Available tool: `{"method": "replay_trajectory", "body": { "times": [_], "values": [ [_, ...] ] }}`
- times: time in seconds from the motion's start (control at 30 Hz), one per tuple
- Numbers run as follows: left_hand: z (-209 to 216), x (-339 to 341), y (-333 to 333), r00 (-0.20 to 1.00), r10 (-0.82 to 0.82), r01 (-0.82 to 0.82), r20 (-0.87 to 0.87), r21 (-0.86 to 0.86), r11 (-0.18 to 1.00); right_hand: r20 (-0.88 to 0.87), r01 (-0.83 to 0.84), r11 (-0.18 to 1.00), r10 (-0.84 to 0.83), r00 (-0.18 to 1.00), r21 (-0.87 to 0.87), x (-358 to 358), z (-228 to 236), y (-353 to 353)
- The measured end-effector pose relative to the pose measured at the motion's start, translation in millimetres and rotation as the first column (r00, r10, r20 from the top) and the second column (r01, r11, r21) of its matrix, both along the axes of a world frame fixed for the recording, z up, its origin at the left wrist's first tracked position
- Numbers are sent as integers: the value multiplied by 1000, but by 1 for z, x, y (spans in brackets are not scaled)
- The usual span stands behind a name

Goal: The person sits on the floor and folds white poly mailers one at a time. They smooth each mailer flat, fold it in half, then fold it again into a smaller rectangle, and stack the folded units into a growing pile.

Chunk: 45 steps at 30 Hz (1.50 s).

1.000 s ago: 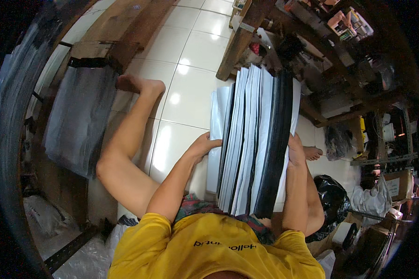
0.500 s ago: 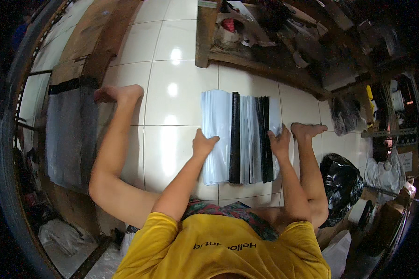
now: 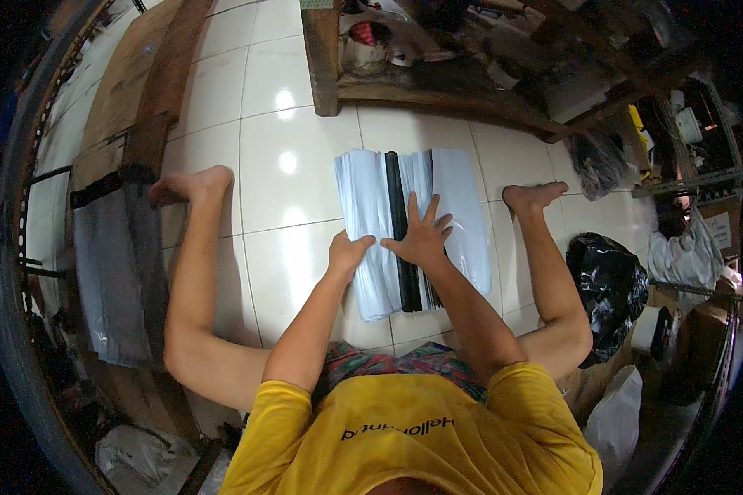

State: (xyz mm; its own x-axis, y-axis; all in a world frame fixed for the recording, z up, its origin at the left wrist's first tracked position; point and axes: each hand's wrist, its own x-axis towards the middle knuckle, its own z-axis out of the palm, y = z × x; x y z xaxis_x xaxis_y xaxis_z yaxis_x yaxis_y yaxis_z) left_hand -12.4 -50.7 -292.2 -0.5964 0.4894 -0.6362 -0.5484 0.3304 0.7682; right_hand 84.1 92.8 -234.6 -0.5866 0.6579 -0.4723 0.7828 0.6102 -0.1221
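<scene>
Lying flat on the glossy white tiled floor (image 3: 293,264) between the bare legs, the layered stack of pale blue-white plastic sheets (image 3: 367,198) has bunched, fanned edges at left, a crinkled black band (image 3: 395,181) running lengthwise near its middle, and a smooth, shiny pale sheet (image 3: 466,223) spreading at right. The left hand (image 3: 348,252) is at its left edge, thumb on top; the other fingers are hidden, so I cannot tell whether they grip. The right hand (image 3: 425,239), fingers splayed and grasping nothing, lies over the band and neighbouring layers. Tiles stretch from either side of the stack to each bare foot, and beyond its far edge to the brown wooden shelf (image 3: 450,101). A shiny black plastic bag (image 3: 607,289) sits outside the right leg.
</scene>
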Motion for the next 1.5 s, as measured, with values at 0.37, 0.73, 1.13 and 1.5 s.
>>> {"method": "replay_trajectory", "body": {
  "times": [0.37,0.73,1.13,1.5],
  "values": [
    [-11,4,-4,989,78,-94,124,131,987,-4,38,998,-38,999,-48,12,-7,4],
    [1,3,-14,981,78,-100,175,121,988,-78,-68,977,85,993,200,24,-16,14],
    [10,-18,-18,982,39,-62,182,119,991,-520,119,865,178,836,487,118,28,167],
    [3,-35,-19,982,-6,-5,190,56,998,-498,-8,981,106,860,195,24,-20,51]
  ]
}}
